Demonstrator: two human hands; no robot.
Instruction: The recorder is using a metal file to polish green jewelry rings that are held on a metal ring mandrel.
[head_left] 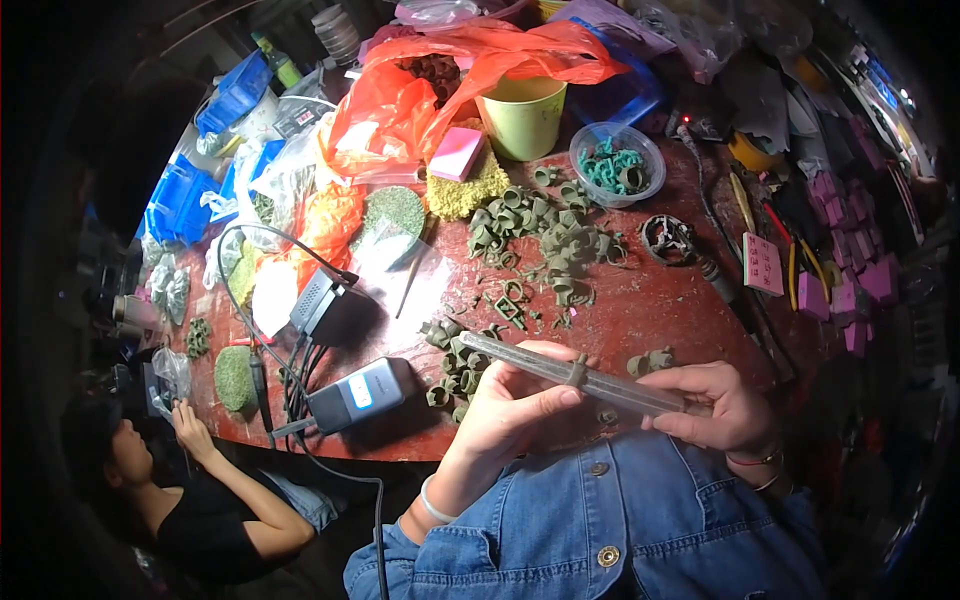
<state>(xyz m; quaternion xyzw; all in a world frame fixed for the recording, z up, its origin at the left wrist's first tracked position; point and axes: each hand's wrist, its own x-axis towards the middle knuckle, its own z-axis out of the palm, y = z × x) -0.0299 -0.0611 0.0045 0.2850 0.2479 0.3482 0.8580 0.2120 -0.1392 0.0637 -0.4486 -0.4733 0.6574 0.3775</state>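
A long, tapered grey ring mandrel lies slantwise across my hands, its thin end pointing up to the left. Around its middle sits a dark green ring. My left hand is closed on the mandrel from below, with the thumb tip beside the ring. Toward the thick end, my right hand grips the mandrel between thumb and fingers. Many similar green rings are heaped beyond my hands. Another pile lies by my left hand, and a few rings lie near my right.
On the red table stand a black box with cables, a yellow-green cup and a clear tub of teal pieces. Pink blocks and tools crowd the right. Another person sits at the left.
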